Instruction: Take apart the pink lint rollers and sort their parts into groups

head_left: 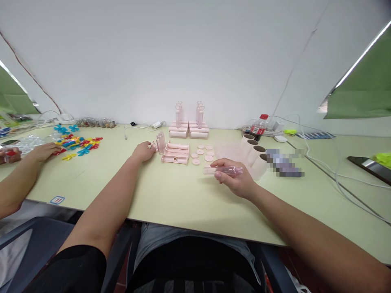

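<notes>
My right hand (236,181) grips a clear pinkish plastic tube (210,171), held level above the table. At the left, my left hand (143,152) has its fingertips closed at a small clear pink piece (154,147); part of the grip is hidden. Right beside it stand several clear pink tubes (160,142). A pink plastic frame with bars (175,153) lies between my hands, with a small ring in its front trough. Several pink discs (200,152) are spread flat to the right of that frame.
Two pink stands (178,132) with upright clear tubes are by the wall. White rolls with brown cores (259,165), a cola bottle (259,127) and cables (308,154) sit at right. On the left, another person's hand (44,152) is at colourful plastic pieces (77,144).
</notes>
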Demonstrator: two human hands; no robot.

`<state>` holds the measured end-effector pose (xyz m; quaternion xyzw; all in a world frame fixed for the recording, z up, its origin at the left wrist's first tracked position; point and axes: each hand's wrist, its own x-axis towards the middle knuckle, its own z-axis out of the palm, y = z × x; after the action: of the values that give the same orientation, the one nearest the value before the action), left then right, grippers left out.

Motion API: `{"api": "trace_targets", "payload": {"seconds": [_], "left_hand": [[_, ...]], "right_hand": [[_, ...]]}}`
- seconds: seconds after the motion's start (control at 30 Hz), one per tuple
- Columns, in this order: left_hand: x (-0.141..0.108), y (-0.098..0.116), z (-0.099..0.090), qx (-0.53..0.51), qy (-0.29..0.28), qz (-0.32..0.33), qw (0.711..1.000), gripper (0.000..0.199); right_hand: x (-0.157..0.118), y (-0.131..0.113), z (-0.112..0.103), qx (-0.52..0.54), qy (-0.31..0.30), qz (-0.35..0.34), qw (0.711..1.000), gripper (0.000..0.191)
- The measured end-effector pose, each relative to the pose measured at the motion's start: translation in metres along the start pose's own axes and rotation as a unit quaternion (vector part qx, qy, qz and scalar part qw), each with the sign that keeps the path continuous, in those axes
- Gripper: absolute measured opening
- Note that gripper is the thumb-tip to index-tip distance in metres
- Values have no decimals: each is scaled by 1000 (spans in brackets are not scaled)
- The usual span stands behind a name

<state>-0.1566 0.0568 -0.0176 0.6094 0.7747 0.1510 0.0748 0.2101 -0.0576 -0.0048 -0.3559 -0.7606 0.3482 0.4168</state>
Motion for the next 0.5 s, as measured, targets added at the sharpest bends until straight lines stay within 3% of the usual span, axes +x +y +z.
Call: {"api": "trace_targets", "payload": {"seconds": [0.17,0.27,0.37,0.43,0.5], "left_hand": [[-2,2,-4,-12,3,-9,1000,51],[-11,4,-22,-17,13,-36,999,60],[-38,20,-46,-72,73,-51,993,52],[-67,43,-57,-155,103,30,982,40],[-103,73,-60,-213,53,177,959,36]], "right_hand": [[0,1,0,-10,-9,-1,1000,37],[1,-1,0,-27,-14,0,1000,37],[2,-6,2,-41,-20,-3,999,34],[2,-8,4,-47,-31,-20,998,39],[2,-8,7,-62,-43,-41,996,50]]}}
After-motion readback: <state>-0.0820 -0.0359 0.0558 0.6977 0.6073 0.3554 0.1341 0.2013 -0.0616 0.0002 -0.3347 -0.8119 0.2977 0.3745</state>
